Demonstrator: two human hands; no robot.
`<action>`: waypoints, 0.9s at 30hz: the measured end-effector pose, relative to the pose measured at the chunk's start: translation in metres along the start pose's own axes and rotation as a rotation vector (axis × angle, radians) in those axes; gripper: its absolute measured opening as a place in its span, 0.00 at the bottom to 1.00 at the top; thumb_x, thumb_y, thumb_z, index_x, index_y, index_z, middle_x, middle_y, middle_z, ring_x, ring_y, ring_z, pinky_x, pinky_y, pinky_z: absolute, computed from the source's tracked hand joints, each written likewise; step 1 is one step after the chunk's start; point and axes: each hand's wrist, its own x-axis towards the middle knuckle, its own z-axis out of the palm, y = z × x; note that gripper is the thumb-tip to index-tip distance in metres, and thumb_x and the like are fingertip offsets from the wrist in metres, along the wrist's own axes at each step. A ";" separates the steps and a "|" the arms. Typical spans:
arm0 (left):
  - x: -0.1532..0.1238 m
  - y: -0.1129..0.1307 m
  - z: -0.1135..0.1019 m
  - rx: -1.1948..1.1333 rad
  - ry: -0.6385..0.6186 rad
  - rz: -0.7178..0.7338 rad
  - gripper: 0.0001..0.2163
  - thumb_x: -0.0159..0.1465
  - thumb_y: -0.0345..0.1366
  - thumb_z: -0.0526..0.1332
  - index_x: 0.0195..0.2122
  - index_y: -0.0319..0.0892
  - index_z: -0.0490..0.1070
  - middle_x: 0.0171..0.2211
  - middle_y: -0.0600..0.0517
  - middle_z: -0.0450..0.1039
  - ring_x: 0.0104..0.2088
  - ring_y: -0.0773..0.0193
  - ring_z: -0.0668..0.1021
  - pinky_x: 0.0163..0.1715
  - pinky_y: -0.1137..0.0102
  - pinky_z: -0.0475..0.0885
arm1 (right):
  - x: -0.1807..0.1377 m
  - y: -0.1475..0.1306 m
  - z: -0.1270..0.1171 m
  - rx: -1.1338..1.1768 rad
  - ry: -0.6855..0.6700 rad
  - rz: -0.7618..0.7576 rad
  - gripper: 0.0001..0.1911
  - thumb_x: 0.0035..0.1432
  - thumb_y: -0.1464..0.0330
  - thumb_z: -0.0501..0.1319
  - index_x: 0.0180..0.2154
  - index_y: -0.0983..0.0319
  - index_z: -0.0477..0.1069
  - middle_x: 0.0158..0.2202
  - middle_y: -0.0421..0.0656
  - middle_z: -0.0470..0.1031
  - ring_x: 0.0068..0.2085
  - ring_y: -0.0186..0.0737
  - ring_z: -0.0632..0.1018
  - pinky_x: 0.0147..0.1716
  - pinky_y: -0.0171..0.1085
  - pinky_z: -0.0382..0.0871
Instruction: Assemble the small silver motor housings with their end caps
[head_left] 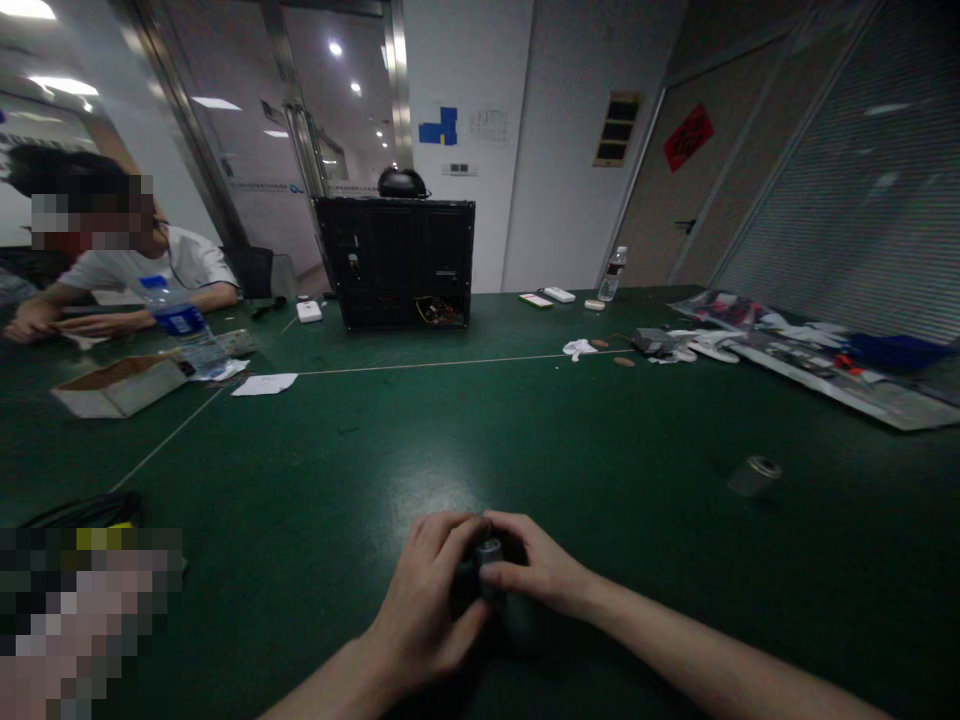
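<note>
Both of my hands meet low in the middle of the green table (480, 430). My left hand (424, 600) wraps around a small dark cylindrical part (488, 560) with a grey metal cap. The fingers of my right hand (536, 570) pinch the same part from the right. Most of the part is hidden by my fingers. A second small grey cylinder (754, 475) lies on its side on the table, well to the right of my hands.
A black open computer case (405, 262) stands at the back centre. Another person (127, 270) sits at the far left behind a water bottle (184, 325) and a cardboard box (120, 385). Papers and parts (795, 350) lie at the right, with another bottle (613, 273).
</note>
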 end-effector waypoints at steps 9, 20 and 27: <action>0.000 -0.002 0.002 -0.022 -0.029 0.012 0.31 0.50 0.24 0.61 0.55 0.46 0.56 0.50 0.45 0.65 0.47 0.50 0.70 0.46 0.56 0.69 | 0.000 0.005 -0.001 -0.145 0.002 0.004 0.27 0.47 0.51 0.66 0.43 0.63 0.71 0.37 0.42 0.70 0.38 0.41 0.70 0.40 0.38 0.64; -0.001 -0.004 0.003 0.017 0.016 0.011 0.27 0.52 0.27 0.63 0.54 0.44 0.58 0.48 0.44 0.65 0.46 0.51 0.70 0.45 0.58 0.70 | 0.000 -0.010 -0.001 0.020 -0.059 -0.069 0.26 0.53 0.50 0.61 0.42 0.65 0.74 0.35 0.43 0.71 0.37 0.40 0.70 0.38 0.37 0.62; -0.003 -0.007 0.004 0.008 0.030 -0.021 0.28 0.53 0.36 0.68 0.54 0.45 0.59 0.50 0.43 0.63 0.48 0.49 0.70 0.46 0.57 0.70 | 0.000 -0.009 -0.002 0.109 -0.091 -0.065 0.23 0.53 0.53 0.61 0.35 0.69 0.74 0.29 0.40 0.66 0.31 0.35 0.67 0.32 0.34 0.59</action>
